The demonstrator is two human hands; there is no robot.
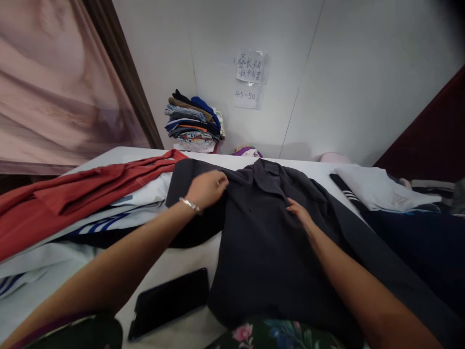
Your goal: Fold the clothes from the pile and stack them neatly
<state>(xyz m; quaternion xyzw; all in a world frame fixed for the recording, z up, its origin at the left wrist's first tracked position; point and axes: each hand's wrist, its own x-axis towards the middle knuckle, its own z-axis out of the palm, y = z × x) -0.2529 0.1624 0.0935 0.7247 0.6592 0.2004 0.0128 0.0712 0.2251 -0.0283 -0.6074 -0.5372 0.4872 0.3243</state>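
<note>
I had the left hand (207,188) in a pinch, fingertips clamped on the dark grey jacket's (261,257) sleeve cloth; the right hand (300,213) touched the front edge, but I couldn't tell whether its fingers had closed. Taking my feed as a clock face, the white table (125,154) was largest, much of it hidden under clothes. The jacket lay on it from the middle down to 5 o'clock. The right forearm covered part of its front, the floral clothing (276,334) overlapped its hem, and the frame cut off its far sleeve. Its collar pointed to 12, its hem to 6, the body's long axis running between; one sleeve reached toward 10, the other toward 4. The navy garment (417,237), between 3 and 4, ran out of frame, as did the red garment (72,198) at 9. At 11 sat a folded stack (194,121), its single pieces hard to sort out. A dark-screened phone (170,303) lay at 7. Smallest was the bracelet (191,204) on the left wrist.
</note>
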